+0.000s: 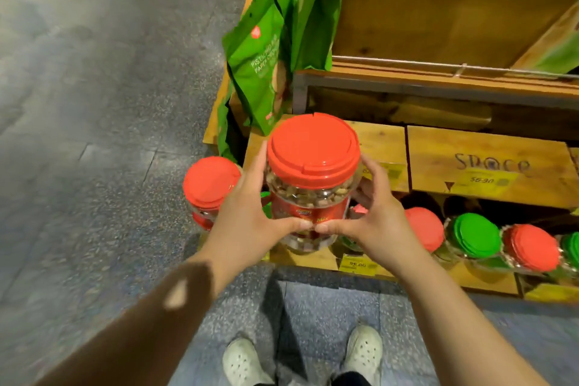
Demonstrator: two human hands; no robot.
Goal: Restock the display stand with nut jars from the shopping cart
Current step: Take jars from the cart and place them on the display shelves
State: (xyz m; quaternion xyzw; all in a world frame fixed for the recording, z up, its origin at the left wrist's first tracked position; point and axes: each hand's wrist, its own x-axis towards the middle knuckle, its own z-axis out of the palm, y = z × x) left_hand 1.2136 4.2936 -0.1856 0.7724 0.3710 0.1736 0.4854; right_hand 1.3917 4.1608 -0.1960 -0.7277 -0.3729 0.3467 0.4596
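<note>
Plainly both hands are clamped on one nut jar (308,197), held up in front of the display stand (488,163) and above its lowest shelf. The left hand (247,213) wraps the jar's left wall, thumb across the red label; the right hand (372,213) wraps the right wall, and the two thumbs almost meet on the label. Fingers of both curl round the far side, under the red lid (313,147).

Filled nearly to the lid with nuts, this jar probably weighs a fair bit, which suits the two-handed hold. Its clear plastic wall looks stiff but smooth, so it may slip if only pinched; the ribbed band near the base and the shoulder under the lid look like safer places to grip. Lifting by the lid alone seems unwise, since I cannot tell how tightly it sits.

Just left of the left hand stands another red-lidded jar (210,188). Right of the right hand and lower runs a row of jars with red and green lids (476,235). Green bags (266,50) hang beyond the hands. No shopping cart shows
</note>
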